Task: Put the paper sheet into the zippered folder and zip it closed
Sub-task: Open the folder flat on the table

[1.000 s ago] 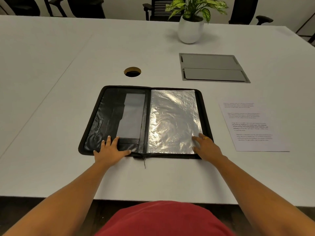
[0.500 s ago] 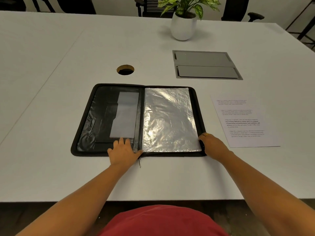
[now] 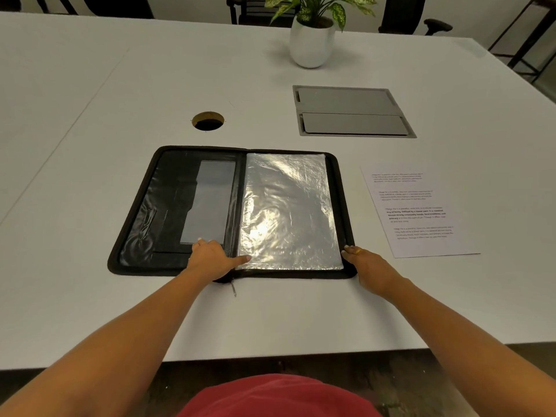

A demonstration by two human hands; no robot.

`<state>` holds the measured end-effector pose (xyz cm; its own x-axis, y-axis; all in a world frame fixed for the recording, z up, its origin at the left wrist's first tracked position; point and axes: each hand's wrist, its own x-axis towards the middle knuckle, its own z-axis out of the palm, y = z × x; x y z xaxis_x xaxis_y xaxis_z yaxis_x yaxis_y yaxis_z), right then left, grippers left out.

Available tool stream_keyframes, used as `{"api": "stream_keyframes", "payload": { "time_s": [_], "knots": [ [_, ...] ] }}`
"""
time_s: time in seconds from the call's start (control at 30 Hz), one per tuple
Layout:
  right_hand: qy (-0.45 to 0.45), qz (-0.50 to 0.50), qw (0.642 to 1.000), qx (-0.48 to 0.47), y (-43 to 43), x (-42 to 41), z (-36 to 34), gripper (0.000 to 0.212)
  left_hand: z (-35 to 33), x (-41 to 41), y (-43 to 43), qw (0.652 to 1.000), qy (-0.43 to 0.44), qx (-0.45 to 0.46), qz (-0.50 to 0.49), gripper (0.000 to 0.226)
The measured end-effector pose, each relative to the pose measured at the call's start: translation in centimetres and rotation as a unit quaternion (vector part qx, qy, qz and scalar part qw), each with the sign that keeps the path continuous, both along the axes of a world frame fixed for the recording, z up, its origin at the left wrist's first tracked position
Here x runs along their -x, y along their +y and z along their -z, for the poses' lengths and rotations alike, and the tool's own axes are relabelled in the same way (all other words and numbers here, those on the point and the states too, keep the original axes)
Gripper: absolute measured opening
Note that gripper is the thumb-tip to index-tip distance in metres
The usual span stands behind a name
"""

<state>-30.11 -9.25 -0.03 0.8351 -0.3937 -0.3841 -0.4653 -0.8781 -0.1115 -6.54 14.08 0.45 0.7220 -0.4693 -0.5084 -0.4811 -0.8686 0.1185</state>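
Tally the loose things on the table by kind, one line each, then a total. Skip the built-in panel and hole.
Folder, open flat: 1
Paper sheet, right of the folder: 1
Potted plant: 1
Total: 3

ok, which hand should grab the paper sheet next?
Right. The right hand rests at the folder's near right corner, with the paper sheet just beyond it on the table. The left hand presses near the spine, farther away.
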Motion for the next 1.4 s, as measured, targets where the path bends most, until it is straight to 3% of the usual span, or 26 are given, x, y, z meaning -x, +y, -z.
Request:
{"api": "stream_keyframes", "payload": {
  "time_s": [0.17, 0.4, 0.67, 0.77, 0.87, 1.03, 1.27, 1.4],
  "knots": [
    [0.014, -0.015, 1.0, 0.0, 1.2, 0.4, 0.6, 0.066, 0.4, -0.4, 0.2, 1.0, 0.007, 0.0, 0.015, 0.116],
    [0.039, -0.081, 0.994, 0.056, 3.6, 0.7, 1.2, 0.06, 0.3, -3.2, 1.2, 0.998, 0.051, 0.022, 0.032, 0.105],
    [0.029, -0.209, 0.974, 0.079, 1.5, 0.9, -0.3, 0.04, 1.5, 0.8, 0.8, 0.992, -0.07, 0.081, -0.065, 0.083],
    [0.015, -0.256, 0.964, 0.073, 1.0, 0.3, -1.1, 0.028, 2.0, 3.3, 0.3, 0.979, -0.045, 0.151, -0.131, 0.084],
    [0.045, -0.281, 0.957, 0.057, 0.7, -1.3, -2.0, 0.019, 2.6, 4.0, 0.5, 0.976, -0.024, 0.173, -0.131, 0.086],
    [0.13, -0.311, 0.941, 0.032, 0.7, -4.3, -2.8, 0.023, 2.7, 2.3, 1.1, 0.97, 0.016, 0.205, -0.129, 0.089],
    [0.048, -0.266, 0.962, -0.035, 5.4, -4.2, -2.9, 0.024, 2.2, -1.3, 2.7, 0.948, 0.02, 0.278, -0.154, 0.076],
    [-0.012, -0.281, 0.957, -0.076, 10.7, -5.9, -2.2, 0.024, 1.8, -2.1, 3.1, 0.942, 0.002, 0.279, -0.189, 0.074]
  ]
}}
